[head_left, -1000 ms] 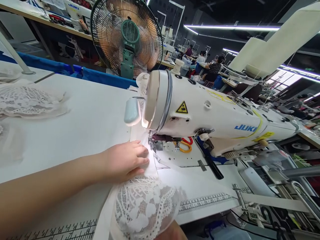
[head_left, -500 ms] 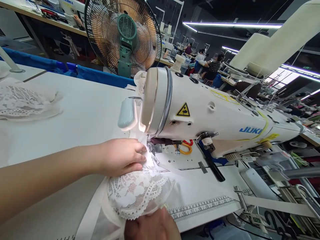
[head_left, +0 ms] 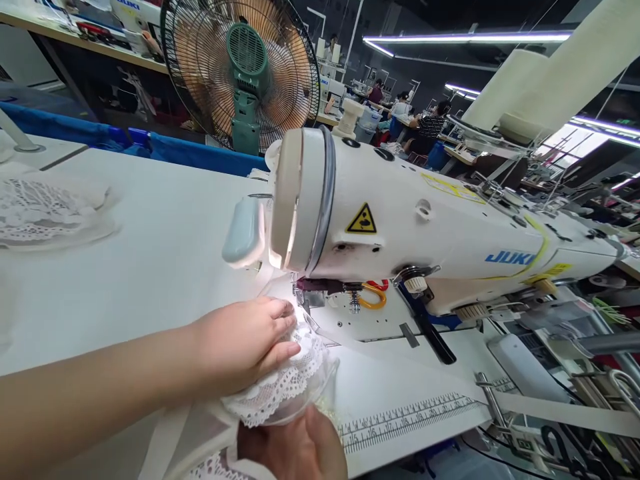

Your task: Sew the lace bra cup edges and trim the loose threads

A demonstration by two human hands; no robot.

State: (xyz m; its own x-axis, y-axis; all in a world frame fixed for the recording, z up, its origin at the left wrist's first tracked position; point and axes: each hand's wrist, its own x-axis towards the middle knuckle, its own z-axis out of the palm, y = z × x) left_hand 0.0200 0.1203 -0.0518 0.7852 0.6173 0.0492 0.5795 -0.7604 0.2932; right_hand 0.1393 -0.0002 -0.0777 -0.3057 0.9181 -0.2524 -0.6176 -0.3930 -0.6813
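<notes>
Head view | left hand [head_left: 245, 340]: flat, fingers extended, on lace piece [head_left: 273, 402] over bench [head_left: 165, 227], likely keeping it level beside sewing machine [head_left: 390, 247] | right hand [head_left: 303, 447]: half-curled at near edge, probably supporting fabric; grip closure cannot be determined.

A green fan [head_left: 246, 72] stands beyond blue cloth [head_left: 200, 153]; tube lights [head_left: 470, 39] glow overhead

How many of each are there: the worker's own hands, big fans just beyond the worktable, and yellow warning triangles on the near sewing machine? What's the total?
Worker's hands: 2 (left hand and right hand, both at the white lace)
Big fans: 1 (the fan with a green motor)
Warning triangles on the near sewing machine: 1 (the triangle)
Total: 4
</notes>
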